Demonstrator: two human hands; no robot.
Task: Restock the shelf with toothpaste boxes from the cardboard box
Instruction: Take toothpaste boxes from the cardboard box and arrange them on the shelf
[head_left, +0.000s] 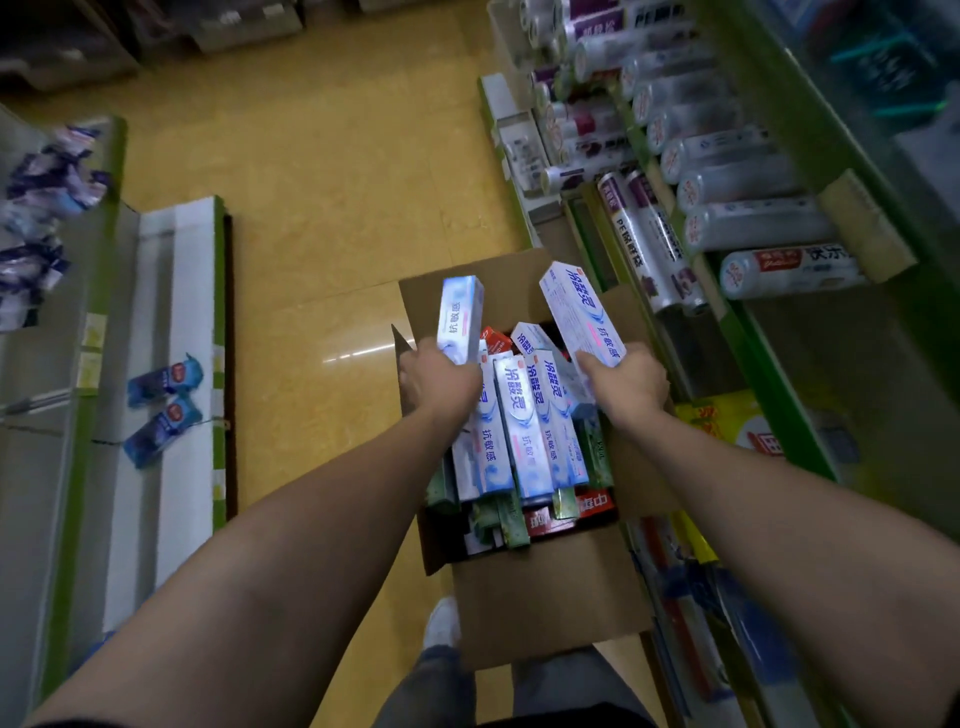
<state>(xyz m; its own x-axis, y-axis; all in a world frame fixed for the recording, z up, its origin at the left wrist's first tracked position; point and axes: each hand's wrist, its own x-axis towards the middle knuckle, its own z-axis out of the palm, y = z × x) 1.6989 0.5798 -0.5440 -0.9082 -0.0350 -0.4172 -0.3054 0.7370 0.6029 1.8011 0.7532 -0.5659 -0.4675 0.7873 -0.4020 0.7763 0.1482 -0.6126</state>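
The person stands over the cardboard box (540, 597) on the floor, both arms reaching down to it. The left hand (441, 382) has its fingers curled round the lower end of one blue-and-white toothpaste box (460, 317), held upright above the pile. The right hand (631, 387) grips a second toothpaste box (579, 317) the same way, tilted off to the right. Holding them by the ends looks like a way to draw each one clear of the packed boxes (519, 431) underneath, which lie lengthwise, side by side.

The carton's flaps are folded outward, so the opening is unobstructed. To the left, a low white shelf (176, 338) shows bare surface past two blue packets (161, 410). The right-hand shelf (774, 384) presses close beside the carton, crowded with rolls (737, 228). The yellow floor (322, 208) stretches ahead between them.
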